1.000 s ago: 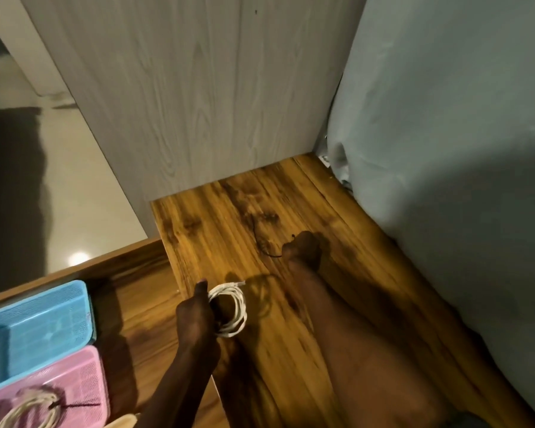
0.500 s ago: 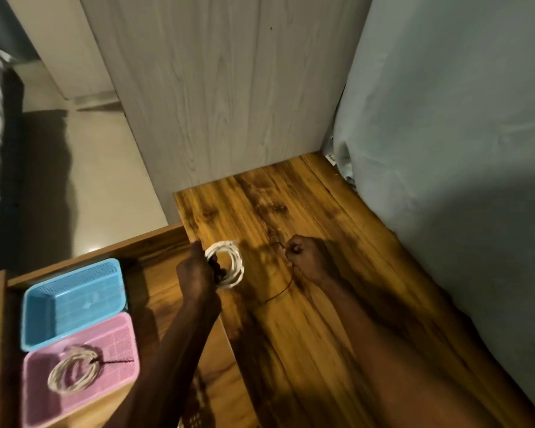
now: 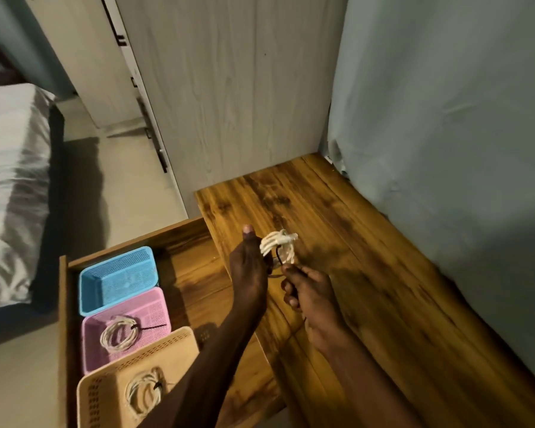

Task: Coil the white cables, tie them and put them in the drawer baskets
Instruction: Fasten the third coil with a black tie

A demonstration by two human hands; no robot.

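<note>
Wood, plastic and cloth

A glossy wood-grain top (image 3: 337, 242) is seen at centre; perforated plastic baskets (image 3: 118, 276) lower left; matt cloth (image 3: 445, 118) at right; pale matt laminate panel (image 3: 229, 88) above.

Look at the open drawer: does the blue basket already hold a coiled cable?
No, the blue basket is bare inside, while the pink basket and beige basket each hold one coil.

We see a white coiled cable (image 3: 279, 246) bunched above the surface, a black tie (image 3: 279, 257) looped through it. Tied coils lie in the pink basket (image 3: 155, 307) and beige basket (image 3: 179, 344); the blue basket (image 3: 118, 273) holds none.
</note>
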